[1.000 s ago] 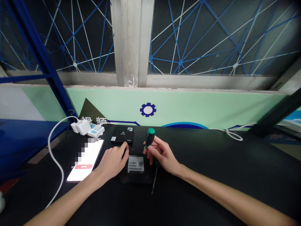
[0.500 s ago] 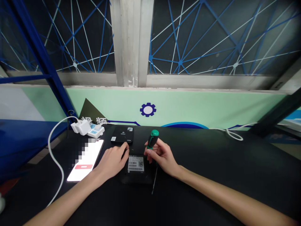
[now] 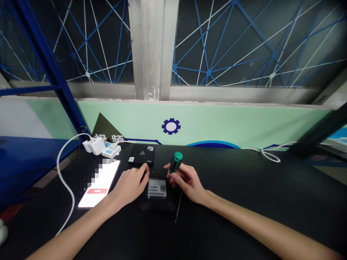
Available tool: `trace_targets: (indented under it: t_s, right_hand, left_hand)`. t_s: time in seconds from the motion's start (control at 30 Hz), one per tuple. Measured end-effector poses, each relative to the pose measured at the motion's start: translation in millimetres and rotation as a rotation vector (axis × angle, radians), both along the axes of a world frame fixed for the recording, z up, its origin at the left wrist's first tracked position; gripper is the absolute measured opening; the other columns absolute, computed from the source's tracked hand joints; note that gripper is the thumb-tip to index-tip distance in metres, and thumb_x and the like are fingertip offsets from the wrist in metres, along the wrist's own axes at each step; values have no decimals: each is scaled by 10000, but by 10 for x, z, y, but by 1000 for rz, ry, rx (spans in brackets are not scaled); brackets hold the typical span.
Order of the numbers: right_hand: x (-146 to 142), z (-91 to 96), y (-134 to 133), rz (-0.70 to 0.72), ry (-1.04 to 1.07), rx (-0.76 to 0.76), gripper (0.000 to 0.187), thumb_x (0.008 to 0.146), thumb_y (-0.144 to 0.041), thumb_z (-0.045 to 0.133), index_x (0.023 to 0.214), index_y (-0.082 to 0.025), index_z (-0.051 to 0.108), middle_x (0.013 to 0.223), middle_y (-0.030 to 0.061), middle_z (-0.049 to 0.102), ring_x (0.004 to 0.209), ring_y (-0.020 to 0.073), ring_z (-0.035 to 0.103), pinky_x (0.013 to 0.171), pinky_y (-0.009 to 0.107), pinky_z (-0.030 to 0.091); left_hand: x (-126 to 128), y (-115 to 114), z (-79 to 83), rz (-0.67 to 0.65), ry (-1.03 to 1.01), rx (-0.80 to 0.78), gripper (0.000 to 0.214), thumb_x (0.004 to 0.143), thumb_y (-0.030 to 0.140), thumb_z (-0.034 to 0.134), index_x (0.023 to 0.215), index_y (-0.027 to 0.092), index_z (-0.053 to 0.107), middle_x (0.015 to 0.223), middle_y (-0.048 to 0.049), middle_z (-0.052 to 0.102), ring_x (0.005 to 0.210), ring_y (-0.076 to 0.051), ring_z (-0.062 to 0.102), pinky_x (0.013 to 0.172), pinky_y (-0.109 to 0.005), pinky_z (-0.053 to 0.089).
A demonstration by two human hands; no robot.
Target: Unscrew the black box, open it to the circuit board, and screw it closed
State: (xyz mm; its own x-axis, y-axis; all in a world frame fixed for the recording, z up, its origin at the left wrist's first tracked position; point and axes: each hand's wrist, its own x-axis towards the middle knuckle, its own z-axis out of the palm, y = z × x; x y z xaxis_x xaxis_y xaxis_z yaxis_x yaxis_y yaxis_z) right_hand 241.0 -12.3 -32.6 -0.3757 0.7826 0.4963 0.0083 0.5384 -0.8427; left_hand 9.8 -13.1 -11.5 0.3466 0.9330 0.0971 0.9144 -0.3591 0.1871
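Note:
A flat black box with a white label lies on the black table. My left hand rests on the box's left edge, fingers curled and pressing it. My right hand is closed round a green-and-black screwdriver, handle up and tilted right, at the box's right far corner. The tool's tip is hidden behind my fingers. A thin metal rod lies on the table just right of the box.
A second black box lies behind the first. A lit phone lies to the left, with a white charger and power strip and a white cable behind it. Another white cable runs along the wall at right.
The screwdriver handle has tipped from upright to leaning right and dropped slightly as my right hand turned it. My left hand has stayed on the box.

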Motion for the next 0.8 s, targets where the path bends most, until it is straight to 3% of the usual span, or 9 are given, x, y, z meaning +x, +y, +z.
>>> trace_targets:
  t_s: [0.23,0.4,0.53,0.8]
  right_hand:
    - [14,-14,4,-24,-66,61,268,1018,-368,513,1192,-187,606,821,34,642,635,129,620,589,248,548]
    - [-7,7,30,-170,-142,143,207,894,-364,712,952,-173,658,687,0,649,572,125,603,566,237,508]
    - [3,7,58,-206,-142,132,300,843,-407,763,708,-175,629,627,11,683,556,137,621,551,243,491]
    - [21,-13,64,-252,-144,144,328,866,-418,736,671,-182,619,678,31,707,595,155,622,574,267,474]
  left_hand:
    - [-4,-5,9,-6,-5,4,253,1029,318,315,1076,232,548,786,-39,697,742,-263,709,598,-288,381]
    - [-19,3,11,-8,-2,-3,238,1029,330,322,1070,246,541,769,-26,689,723,-265,703,584,-283,362]
    - [-27,5,24,3,-10,-14,227,1024,347,341,1046,257,548,739,-11,674,711,-258,698,583,-279,353]
    - [-26,-10,60,2,-25,-32,254,1026,358,330,1047,251,560,730,-10,666,705,-243,692,583,-278,358]
